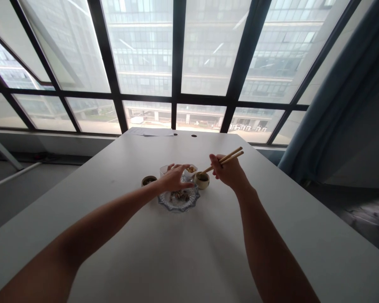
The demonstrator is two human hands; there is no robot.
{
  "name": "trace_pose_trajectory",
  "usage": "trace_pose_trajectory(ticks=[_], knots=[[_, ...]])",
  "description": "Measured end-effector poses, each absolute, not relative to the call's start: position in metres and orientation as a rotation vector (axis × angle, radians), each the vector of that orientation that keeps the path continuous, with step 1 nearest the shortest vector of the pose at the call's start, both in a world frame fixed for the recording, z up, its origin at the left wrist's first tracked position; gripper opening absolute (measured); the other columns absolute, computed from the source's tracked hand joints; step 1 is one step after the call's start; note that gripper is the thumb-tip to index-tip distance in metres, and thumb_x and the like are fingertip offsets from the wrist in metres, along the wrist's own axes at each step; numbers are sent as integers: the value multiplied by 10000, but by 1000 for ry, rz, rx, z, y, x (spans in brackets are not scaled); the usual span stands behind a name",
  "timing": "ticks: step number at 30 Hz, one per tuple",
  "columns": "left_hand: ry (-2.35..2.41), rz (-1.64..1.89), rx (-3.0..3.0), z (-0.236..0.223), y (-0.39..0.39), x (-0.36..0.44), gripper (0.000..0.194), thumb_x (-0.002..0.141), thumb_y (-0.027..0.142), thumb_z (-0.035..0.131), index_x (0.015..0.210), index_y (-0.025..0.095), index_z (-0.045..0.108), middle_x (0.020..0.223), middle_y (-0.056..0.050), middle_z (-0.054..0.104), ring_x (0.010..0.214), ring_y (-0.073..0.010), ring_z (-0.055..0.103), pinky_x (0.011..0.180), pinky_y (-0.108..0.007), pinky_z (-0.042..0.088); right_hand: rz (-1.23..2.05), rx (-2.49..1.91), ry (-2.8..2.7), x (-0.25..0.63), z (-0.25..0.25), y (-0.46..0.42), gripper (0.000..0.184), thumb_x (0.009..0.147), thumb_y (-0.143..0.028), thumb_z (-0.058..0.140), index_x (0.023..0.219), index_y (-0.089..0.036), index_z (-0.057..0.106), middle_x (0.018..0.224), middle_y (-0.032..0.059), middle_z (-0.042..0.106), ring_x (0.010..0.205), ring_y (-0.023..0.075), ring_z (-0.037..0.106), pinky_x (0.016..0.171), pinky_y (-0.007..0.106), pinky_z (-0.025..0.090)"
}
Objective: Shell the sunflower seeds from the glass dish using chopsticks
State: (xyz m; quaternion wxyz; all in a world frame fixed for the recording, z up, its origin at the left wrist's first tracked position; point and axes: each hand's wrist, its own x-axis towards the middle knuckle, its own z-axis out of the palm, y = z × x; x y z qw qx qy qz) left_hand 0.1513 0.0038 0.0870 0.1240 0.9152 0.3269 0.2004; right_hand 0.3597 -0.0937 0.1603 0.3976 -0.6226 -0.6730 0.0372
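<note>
My right hand (228,169) grips a pair of wooden chopsticks (230,157), whose tips dip to the mouth of a small beige pot (202,182). Fingers apart, my left hand (175,178) hovers over a scalloped clear glass dish (179,207) and holds nothing that I can see. Small dark and brownish bits (180,195) lie in the dish. Just beyond the left fingers stands a small white cup (191,169) with yellowish-brown pieces in it. A clear container (163,170) is partly hidden behind that hand. Left of the dish is a second small dark-rimmed pot (149,181).
Everything stands on a long white table (120,235). Sheets of paper (151,132) lie at its far edge, close to two dark round holes. Large black-framed windows (177,50) rise behind it, and a blue curtain (331,92) hangs on the right.
</note>
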Motion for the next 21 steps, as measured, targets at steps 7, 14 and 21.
trace_pose_trajectory(ticks=[7, 14, 21], knots=[[997, 241, 2717, 85, 16, 222, 909, 781, 533, 702, 1515, 152, 324, 1488, -193, 512, 1471, -355, 334, 1218, -588, 67, 119, -1726, -1486, 367, 172, -100, 450, 1014, -385, 440, 630, -186, 567, 469, 37, 615, 387, 157, 613, 448, 231, 478], [987, 273, 2737, 79, 25, 234, 914, 698, 493, 763, 1475, 193, 386, 1324, -142, 649, 1388, -361, 437, 1206, -611, 54, 157, -1724, -1485, 370, 172, -99, 436, 1011, -373, 461, 641, -179, 586, 466, 27, 615, 384, 141, 608, 429, 199, 468], [868, 390, 2815, 79, 15, 232, 943, 628, 436, 823, 1450, 234, 406, 1313, -118, 651, 1347, -360, 470, 1206, -614, 15, 224, -1669, -1516, 372, 169, -97, 476, 992, -466, 501, 614, -187, 574, 466, 46, 616, 376, 156, 602, 400, 216, 458]])
